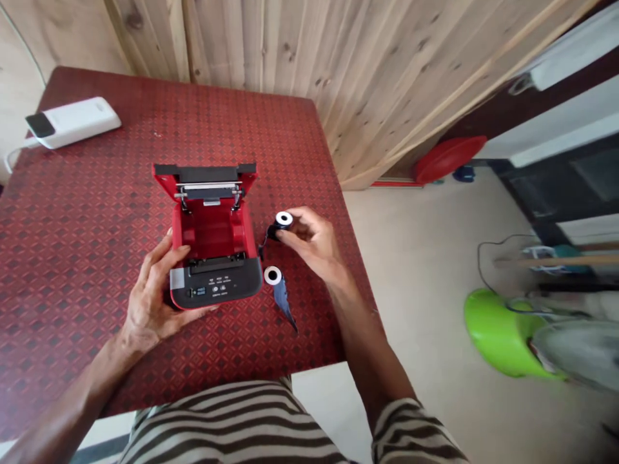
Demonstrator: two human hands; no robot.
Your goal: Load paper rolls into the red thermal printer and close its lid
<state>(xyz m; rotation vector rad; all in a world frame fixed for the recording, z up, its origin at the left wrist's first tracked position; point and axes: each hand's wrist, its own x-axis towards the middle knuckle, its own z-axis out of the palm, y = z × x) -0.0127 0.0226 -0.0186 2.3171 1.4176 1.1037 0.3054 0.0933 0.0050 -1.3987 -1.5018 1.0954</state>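
Observation:
A small red-and-black label printer (215, 280) has its lid (206, 177) raised, showing a red inner bay with no roll in it. My left hand (152, 290) is closed around the printer's left side, thumb over the rim of the bay. To the right of the printer, my right hand (312, 241) pinches a small dark roll (283, 220) with a white core; a loose dark strip hangs from it. A second roll (273, 276) with a white core lies on the table between the printer and my right forearm, its dark tail (285, 306) trailing towards me.
The table (97, 219) has a red patterned top. A white power bank (80, 122) with a cable lies at its far left. Wooden boards (271, 51) rise behind the table. On the floor to the right stand a green tub (503, 335) and a red basin (449, 158).

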